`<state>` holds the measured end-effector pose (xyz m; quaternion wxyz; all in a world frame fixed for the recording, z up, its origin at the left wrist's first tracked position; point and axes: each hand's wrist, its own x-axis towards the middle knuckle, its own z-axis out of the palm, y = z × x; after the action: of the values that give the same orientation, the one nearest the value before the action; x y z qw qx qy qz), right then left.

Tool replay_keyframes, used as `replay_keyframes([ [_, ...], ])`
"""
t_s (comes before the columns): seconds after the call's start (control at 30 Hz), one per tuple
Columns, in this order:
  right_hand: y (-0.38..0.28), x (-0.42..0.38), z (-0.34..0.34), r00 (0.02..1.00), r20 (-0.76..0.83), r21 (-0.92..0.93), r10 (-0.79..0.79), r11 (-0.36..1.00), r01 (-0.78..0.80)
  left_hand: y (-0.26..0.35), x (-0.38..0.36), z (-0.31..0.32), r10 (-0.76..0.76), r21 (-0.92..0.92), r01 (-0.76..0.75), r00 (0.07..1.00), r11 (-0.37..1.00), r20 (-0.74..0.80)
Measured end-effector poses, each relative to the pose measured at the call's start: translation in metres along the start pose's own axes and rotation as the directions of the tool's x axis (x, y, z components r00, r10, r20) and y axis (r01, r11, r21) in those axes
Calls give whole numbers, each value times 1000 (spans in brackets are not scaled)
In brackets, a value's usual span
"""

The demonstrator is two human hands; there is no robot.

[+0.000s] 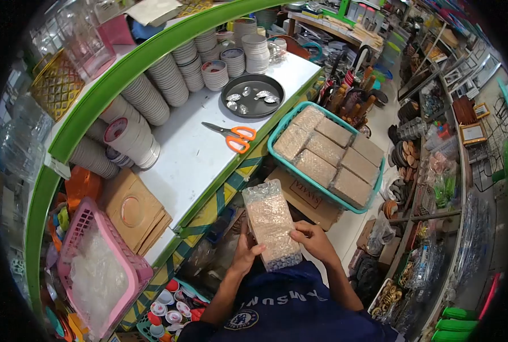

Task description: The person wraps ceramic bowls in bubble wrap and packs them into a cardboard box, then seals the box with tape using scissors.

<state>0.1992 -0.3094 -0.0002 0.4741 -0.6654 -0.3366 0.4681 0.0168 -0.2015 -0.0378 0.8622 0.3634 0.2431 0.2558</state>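
Observation:
A brown box in clear bubble wrap is held in front of my chest, its wrap sticking out past both ends. My left hand grips its lower left side, the thumb lying on the front face. On the opposite edge, my right hand pinches the wrap between thumb and fingers. Beyond the hands, a teal basket holds several similar brown packages, some plainly in bubble wrap. Orange-handled scissors lie on the white shelf, blades slightly apart.
A dark round pan with small foil-like pieces sits near stacked bowls. Flat brown cardboard lies beside a pink basket of clear plastic. A cardboard box is under the teal basket. Crowded shelves line the right.

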Motion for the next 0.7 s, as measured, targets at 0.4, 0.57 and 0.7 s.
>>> replay_keyframes([
  [0.4, 6, -2, -69, 995, -29, -49, -91, 995, 90, -12, 60, 46, -67, 128, 49, 988, 991, 142],
  [0.57, -5, 7, -94, 996, -79, 39, -48, 998, 52, -10, 87, 64, -134, 150, 105, 971, 983, 198],
  [0.7, -3, 20, -114, 996, -89, 105, 10, 995, -1, -9, 110, 69, -205, 196, 158, 947, 968, 248],
])
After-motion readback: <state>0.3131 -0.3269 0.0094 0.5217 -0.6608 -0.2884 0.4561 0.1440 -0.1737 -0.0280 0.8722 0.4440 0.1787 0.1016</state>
